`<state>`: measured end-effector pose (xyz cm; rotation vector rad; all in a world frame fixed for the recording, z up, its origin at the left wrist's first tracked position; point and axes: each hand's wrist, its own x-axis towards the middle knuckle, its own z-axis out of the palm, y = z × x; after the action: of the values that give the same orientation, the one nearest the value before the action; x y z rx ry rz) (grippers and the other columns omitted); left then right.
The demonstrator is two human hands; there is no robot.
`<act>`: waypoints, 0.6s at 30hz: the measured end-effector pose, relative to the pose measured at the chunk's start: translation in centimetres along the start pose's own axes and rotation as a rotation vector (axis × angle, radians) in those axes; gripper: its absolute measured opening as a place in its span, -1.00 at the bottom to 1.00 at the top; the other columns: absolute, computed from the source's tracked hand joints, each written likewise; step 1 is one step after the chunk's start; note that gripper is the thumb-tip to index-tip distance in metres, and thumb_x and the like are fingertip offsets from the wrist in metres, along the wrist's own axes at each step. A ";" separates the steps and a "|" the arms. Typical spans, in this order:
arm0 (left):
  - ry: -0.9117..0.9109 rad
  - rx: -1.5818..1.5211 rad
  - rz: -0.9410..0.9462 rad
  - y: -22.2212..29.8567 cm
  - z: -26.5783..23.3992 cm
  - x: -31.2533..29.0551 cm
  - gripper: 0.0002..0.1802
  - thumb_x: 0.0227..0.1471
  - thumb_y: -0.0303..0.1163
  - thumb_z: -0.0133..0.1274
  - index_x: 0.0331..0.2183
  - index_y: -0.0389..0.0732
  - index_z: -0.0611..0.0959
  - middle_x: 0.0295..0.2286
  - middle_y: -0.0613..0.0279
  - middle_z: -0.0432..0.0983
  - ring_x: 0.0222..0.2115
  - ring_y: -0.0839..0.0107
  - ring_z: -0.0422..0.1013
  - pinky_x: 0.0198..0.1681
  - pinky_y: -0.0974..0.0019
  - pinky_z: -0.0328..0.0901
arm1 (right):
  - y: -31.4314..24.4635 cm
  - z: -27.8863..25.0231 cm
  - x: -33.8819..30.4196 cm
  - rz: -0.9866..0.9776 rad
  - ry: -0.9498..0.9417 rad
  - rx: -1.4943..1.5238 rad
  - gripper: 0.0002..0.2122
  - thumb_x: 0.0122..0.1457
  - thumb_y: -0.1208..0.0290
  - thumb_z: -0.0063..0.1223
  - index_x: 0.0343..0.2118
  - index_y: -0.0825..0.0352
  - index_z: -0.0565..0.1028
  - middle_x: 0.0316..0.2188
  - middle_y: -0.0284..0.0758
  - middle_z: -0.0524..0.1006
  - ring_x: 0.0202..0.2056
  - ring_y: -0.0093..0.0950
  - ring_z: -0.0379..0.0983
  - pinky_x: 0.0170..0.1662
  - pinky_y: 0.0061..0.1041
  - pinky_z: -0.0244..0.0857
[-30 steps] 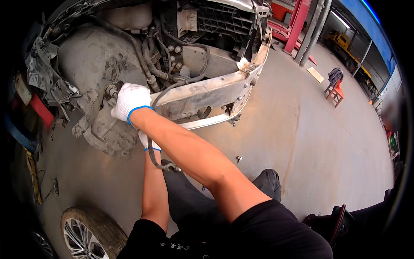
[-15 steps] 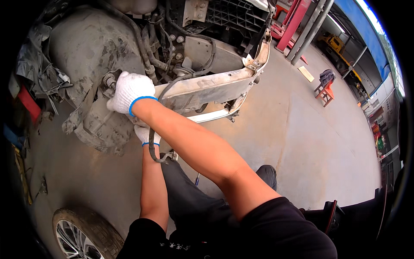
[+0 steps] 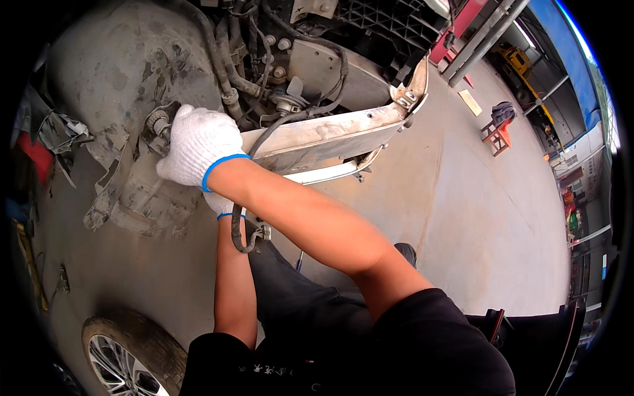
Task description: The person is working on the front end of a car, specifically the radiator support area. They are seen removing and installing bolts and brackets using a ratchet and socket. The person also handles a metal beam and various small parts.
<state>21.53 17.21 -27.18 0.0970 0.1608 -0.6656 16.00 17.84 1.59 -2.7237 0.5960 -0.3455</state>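
Note:
My right hand (image 3: pixel 203 146), in a white knit glove with a blue cuff, is closed against the dirty grey wheel-arch liner (image 3: pixel 132 79). Its fingers curl away from view, so what they hold is hidden. Just beside the knuckles a round ribbed fitting (image 3: pixel 158 123) sticks out of a torn opening in the liner. Below it, my left hand (image 3: pixel 218 206), gloved alike, is mostly covered by the right hand and forearm; its fingers do not show. A dark hose (image 3: pixel 236 231) with a metal clamp end hangs past the left wrist.
A pale metal crossmember (image 3: pixel 323 135) of the stripped vehicle front runs to the right. Hoses and a grille lie behind it. A wheel (image 3: pixel 135 356) lies at lower left. A screwdriver-like tool (image 3: pixel 300 262) is by my leg. Farther off stands a wooden stool (image 3: pixel 496 137) with cloth.
My view has shifted closer, so the vehicle front looks larger. The right hand stays beside the ribbed fitting, and now covers more of the left hand.

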 end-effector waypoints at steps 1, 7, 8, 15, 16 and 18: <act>0.007 0.002 -0.003 -0.3 -0.3 -0.1 -0.66 0.25 -0.04 -0.26 -0.18 0.00 0.51 -0.16 0.37 0.49 -0.15 0.33 0.40 -0.05 0.09 0.31 | 0.1 -0.1 0.0 -0.001 0.015 -0.005 -0.39 -0.17 0.07 0.23 -0.18 0.55 0.44 -0.28 -0.01 0.57 -0.25 -0.17 0.59 -0.17 -0.32 0.48; 0.019 0.041 -0.007 -0.4 0.0 -0.1 -0.69 0.23 -0.06 -0.25 -0.24 0.02 0.51 -0.24 0.41 0.51 -0.26 0.37 0.44 -0.14 0.14 0.38 | 0.5 0.2 0.5 0.005 0.023 -0.011 -0.31 -0.17 0.02 0.24 -0.11 0.57 0.42 -0.21 0.02 0.55 -0.18 -0.14 0.57 -0.12 -0.29 0.47; 0.021 0.016 -0.026 -0.4 0.2 0.2 -0.70 0.23 -0.06 -0.25 -0.25 0.02 0.51 -0.25 0.41 0.52 -0.28 0.38 0.44 -0.16 0.15 0.39 | 0.5 0.0 0.8 0.007 0.003 -0.022 -0.29 -0.17 0.00 0.23 -0.08 0.57 0.42 -0.18 0.01 0.56 -0.15 -0.16 0.57 -0.10 -0.31 0.46; 0.072 0.163 -0.001 1.7 -1.2 1.9 -0.71 0.25 -0.16 -0.31 -0.26 0.02 0.52 -0.23 0.41 0.53 -0.20 0.41 0.43 -0.14 0.19 0.34 | -0.1 0.7 1.1 -0.020 -0.024 -0.084 -0.23 -0.16 -0.07 0.19 -0.01 0.55 0.42 -0.18 -0.05 0.61 -0.16 -0.21 0.59 -0.10 -0.35 0.46; -0.052 0.083 0.049 4.4 -1.6 3.4 -0.69 0.26 -0.13 -0.30 -0.22 0.04 0.54 -0.19 0.39 0.54 -0.14 0.36 0.42 -0.07 0.11 0.32 | -2.5 -0.6 1.0 -0.058 -0.051 -0.036 -0.25 -0.16 -0.04 0.20 -0.04 0.58 0.43 -0.21 -0.03 0.61 -0.19 -0.20 0.60 -0.12 -0.35 0.47; 0.146 0.057 -0.030 -1.0 2.5 -1.3 -0.65 0.27 -0.05 -0.28 -0.16 0.06 0.55 -0.16 0.40 0.55 -0.10 0.32 0.43 -0.02 0.04 0.32 | 1.2 -0.4 0.7 0.006 -0.035 -0.036 -0.31 -0.16 0.00 0.20 -0.10 0.58 0.45 -0.24 -0.01 0.60 -0.20 -0.19 0.60 -0.14 -0.34 0.47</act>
<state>20.19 16.83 -24.57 0.1986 0.2848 -0.6931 16.07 16.40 1.63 -2.7560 0.6063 -0.2879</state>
